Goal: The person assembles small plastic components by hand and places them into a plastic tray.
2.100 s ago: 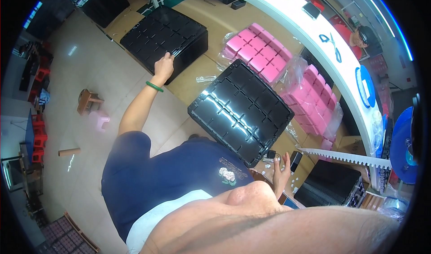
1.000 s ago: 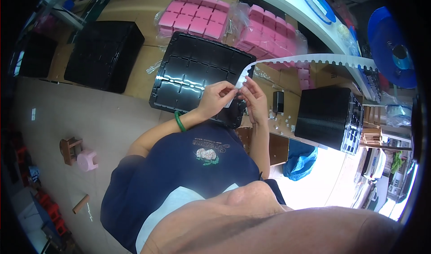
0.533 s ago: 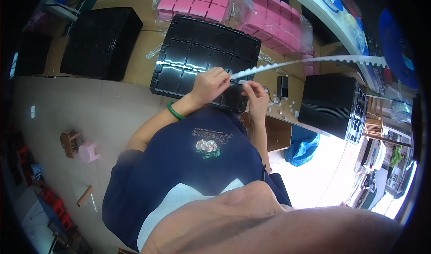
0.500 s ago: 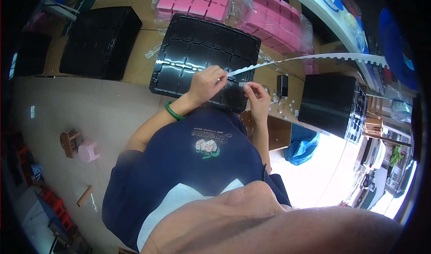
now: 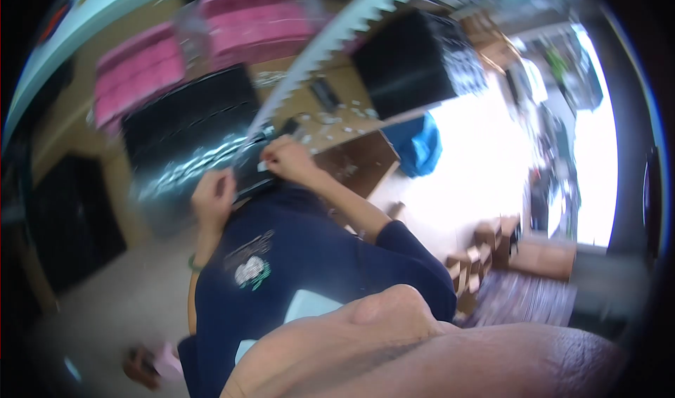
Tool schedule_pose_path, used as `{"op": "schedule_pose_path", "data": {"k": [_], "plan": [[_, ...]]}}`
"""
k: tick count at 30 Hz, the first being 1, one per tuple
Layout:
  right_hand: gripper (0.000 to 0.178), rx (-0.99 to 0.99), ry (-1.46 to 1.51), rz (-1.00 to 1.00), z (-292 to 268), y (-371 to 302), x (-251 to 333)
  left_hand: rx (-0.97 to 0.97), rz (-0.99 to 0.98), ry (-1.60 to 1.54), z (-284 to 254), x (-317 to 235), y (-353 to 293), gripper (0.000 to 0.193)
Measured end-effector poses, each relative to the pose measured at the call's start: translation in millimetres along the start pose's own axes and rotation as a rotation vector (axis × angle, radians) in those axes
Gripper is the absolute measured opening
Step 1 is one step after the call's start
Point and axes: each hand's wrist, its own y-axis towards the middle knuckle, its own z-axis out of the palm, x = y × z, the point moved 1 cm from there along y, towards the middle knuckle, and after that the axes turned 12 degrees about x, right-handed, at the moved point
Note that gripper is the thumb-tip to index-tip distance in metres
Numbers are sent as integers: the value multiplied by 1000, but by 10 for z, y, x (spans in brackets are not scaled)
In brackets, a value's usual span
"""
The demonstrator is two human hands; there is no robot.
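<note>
My left hand (image 5: 214,193) is closed in a pinch at the lower end of a long white strip (image 5: 309,60) with a notched edge. The strip runs up and away to the right, over the work surface. Just right of it, my right hand (image 5: 288,160) is closed, with a small white piece (image 5: 263,166) at its fingertips. Beneath and beyond both hands lies a shiny black plastic tray (image 5: 190,113) with moulded compartments. Motion blur softens the fingertips and the tray's near edge.
Pink block stacks (image 5: 256,20) stand behind the tray. A small black box (image 5: 325,94) and white scraps (image 5: 341,120) lie to its right, near stacked black trays (image 5: 401,64). A blue bag (image 5: 420,145) hangs by the table edge. Another black stack (image 5: 74,215) stands left.
The whole view has swung round, so the trays and pink stacks sit further left. The strip now slants steeply upward. Both hands keep their pinches, a little further apart.
</note>
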Motion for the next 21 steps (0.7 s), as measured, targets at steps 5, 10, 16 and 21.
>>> {"op": "schedule_pose_path", "data": {"k": [5, 10, 16, 21], "plan": [[8, 35, 26, 3, 107, 58, -91, -4, 35, 20, 17, 193, -77, 6], [13, 77, 236, 55, 20, 22, -69, 84, -3, 13, -2, 196, -42, 7], [10, -8, -5, -33, 164, 105, -92, 88, 13, 4, -54, 107, 34, 6], [8, -34, -42, -24, 156, 113, -93, 84, 16, -16, -57, 118, 20, 6]]}}
